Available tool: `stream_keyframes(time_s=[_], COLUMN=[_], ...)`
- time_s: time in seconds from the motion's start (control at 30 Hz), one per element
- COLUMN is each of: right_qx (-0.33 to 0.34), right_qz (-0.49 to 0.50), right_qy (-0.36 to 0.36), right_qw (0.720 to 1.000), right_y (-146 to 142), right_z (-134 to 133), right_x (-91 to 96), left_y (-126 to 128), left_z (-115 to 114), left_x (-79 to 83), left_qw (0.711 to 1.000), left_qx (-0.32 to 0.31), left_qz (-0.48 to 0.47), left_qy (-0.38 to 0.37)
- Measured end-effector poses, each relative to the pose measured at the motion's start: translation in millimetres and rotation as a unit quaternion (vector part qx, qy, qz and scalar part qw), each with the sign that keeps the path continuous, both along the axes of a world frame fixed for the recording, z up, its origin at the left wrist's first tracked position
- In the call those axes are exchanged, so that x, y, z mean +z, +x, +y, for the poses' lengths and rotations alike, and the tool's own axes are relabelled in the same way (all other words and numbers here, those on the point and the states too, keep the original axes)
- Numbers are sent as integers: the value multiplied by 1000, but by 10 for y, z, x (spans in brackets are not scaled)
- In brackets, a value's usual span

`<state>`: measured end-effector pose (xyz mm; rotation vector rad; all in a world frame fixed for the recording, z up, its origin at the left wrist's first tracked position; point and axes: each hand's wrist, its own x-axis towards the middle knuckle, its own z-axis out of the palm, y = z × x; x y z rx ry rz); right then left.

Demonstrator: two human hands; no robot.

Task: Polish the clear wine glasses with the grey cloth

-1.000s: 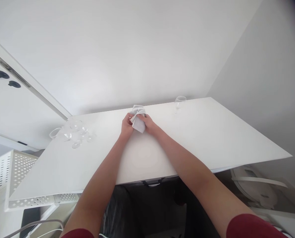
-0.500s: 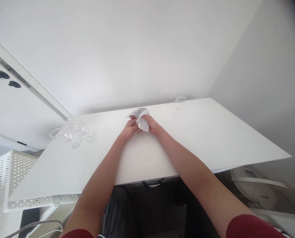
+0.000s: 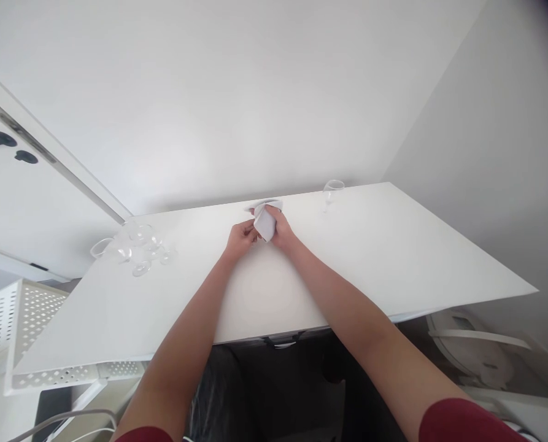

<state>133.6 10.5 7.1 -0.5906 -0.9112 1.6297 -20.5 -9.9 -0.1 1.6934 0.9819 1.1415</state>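
Note:
Over the middle of the table, my right hand [image 3: 281, 227] is wrapped round a light grey cloth [image 3: 265, 224]. The cloth covers the bowl of a wine glass, so most of the glass is hidden. My left hand [image 3: 243, 237] is closed at the lower part of that glass, just left of the cloth, its fingers bent round the stem or foot. A group of clear wine glasses [image 3: 141, 245] is at the left end of the table, some upright and some apparently lying. One more wine glass [image 3: 332, 189] stands upright near the back edge, to the right.
The white table [image 3: 393, 258] meets a white wall at the back. Left of it are a perforated white basket [image 3: 38, 307] and a door with a black handle [image 3: 2, 139]. A round white appliance [image 3: 471, 350] sits below the right front edge.
My right hand has turned the cloth round the glass, and its hanging corner has folded in. The glass has tilted, and its foot, visible before, is now mostly hidden.

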Motion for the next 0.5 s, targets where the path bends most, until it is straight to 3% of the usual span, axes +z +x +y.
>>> stream_keyframes(time_s=[0.07,0.13,0.37,0.5], right_qx=[88,122,99,166], right_qz=[19,26,7,13], right_qy=[9,13,59,66], right_qw=[996,992,993,984], right_y=[38,42,-8,77], right_z=[0,-24,-83,-64], right_x=[-6,-1,-19,-74], left_y=[-7,-17,-83,-139], left_z=[-6,13,103,62], left_x=[19,12,-32,33], left_qw=[998,993,952,920], left_qx=[-36,-56,-105,-180], left_qz=[-42,-81,-199,-205], left_qy=[-35,-65,-207,-282])
